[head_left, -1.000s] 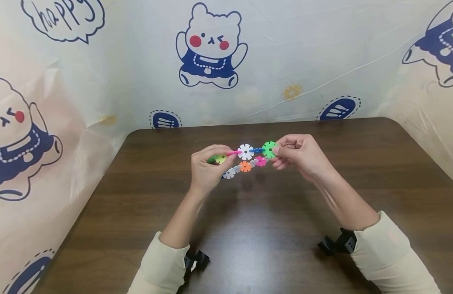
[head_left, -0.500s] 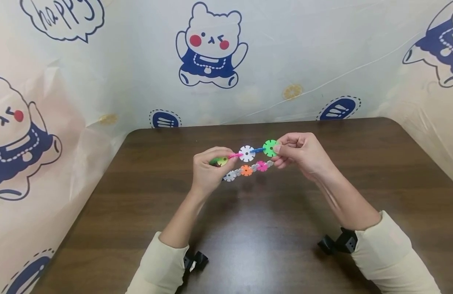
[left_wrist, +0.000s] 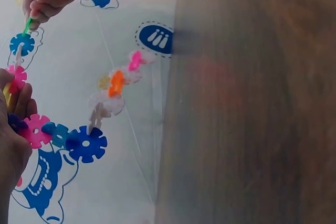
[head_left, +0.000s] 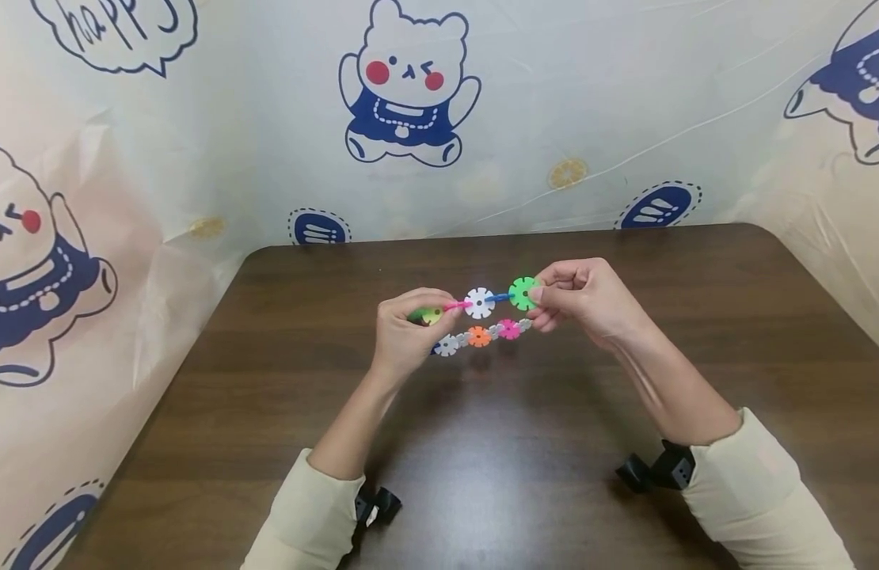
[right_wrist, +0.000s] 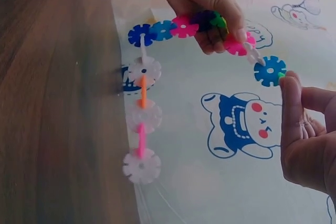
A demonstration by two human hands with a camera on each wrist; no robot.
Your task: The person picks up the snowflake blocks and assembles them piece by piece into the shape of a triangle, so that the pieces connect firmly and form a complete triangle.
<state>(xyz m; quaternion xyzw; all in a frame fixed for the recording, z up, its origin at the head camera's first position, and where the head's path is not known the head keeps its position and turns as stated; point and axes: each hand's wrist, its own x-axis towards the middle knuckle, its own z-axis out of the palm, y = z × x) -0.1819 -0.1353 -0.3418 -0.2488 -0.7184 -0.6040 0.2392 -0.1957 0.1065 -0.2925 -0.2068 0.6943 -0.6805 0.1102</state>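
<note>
A chain of interlocking snowflake discs, mostly white, pink, blue and orange, is held up over the table between both hands. At its end, the right hand [head_left: 585, 305] pinches a green disc [head_left: 523, 294] between thumb and fingers. The left hand [head_left: 411, 336] grips the chain farther along, by a pink disc [right_wrist: 239, 43] and a yellow-green disc [head_left: 431, 317]. Between the hands run a white disc [head_left: 479, 303] and a blue disc [right_wrist: 270, 71]. Past the left hand the chain turns at a dark blue disc [left_wrist: 86, 144], and its free part ends in a white disc [right_wrist: 142, 166].
A dark brown wooden table [head_left: 482, 459] lies below the hands. Behind it and at both sides hangs a pale sheet [head_left: 539, 87] printed with cartoon bears. Black wrist cameras [head_left: 673, 467] sit at both sleeve cuffs.
Both hands keep their grip on the snowflake-disc chain. The left hand has shifted slightly right, and the hanging part sits a little lower in the head view.
</note>
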